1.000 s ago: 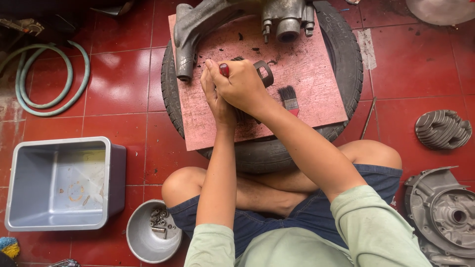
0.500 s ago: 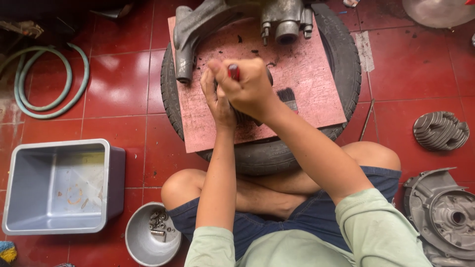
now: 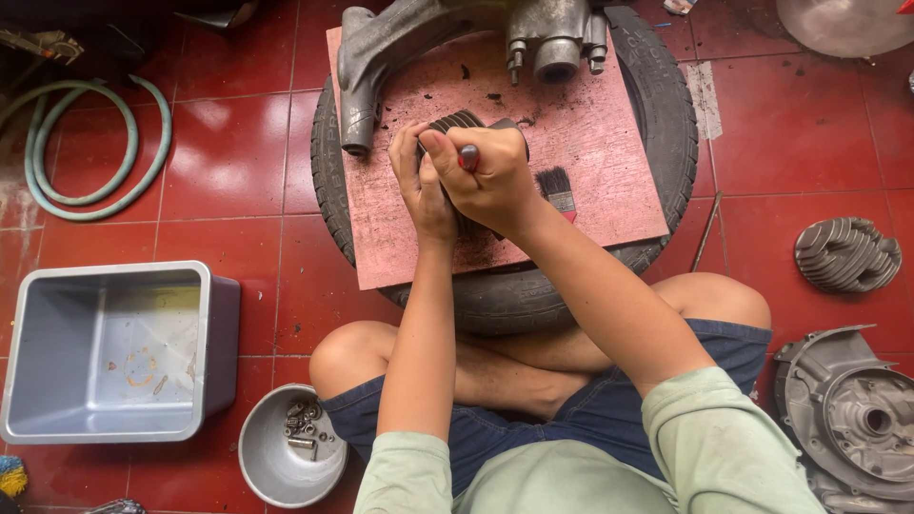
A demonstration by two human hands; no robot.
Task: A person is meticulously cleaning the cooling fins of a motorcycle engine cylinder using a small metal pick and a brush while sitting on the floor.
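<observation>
Both hands are pressed together over a dark ribbed metal part (image 3: 455, 124) at the middle of a pink board (image 3: 590, 162). The left hand (image 3: 419, 186) is wrapped around the side of the part, steadying it, while the right hand (image 3: 490, 176) is closed in a fist on a red-handled tool (image 3: 469, 157), held upright; its tip is hidden behind the fingers. The step in hand is judged to be scraping or prying at the part's fins, and a firm, braced hold with careful downward pressure seems called for next, since a slip would drive the tip toward the left palm.

The board, rough and flecked with black grime, is laid across a worn rubber tyre (image 3: 533, 295) on glossy red floor tiles. A small paintbrush (image 3: 554, 190) with dark bristles is seen just beside the right hand. Dull cast-metal engine parts (image 3: 447, 38) rest on the board's far edge. A grey plastic tub (image 3: 114, 352), a metal bowl of bolts (image 3: 286, 457), a coiled green hose (image 3: 95, 152), a finned cylinder head (image 3: 847, 252) and an engine casing (image 3: 847, 419) are set about the floor.
</observation>
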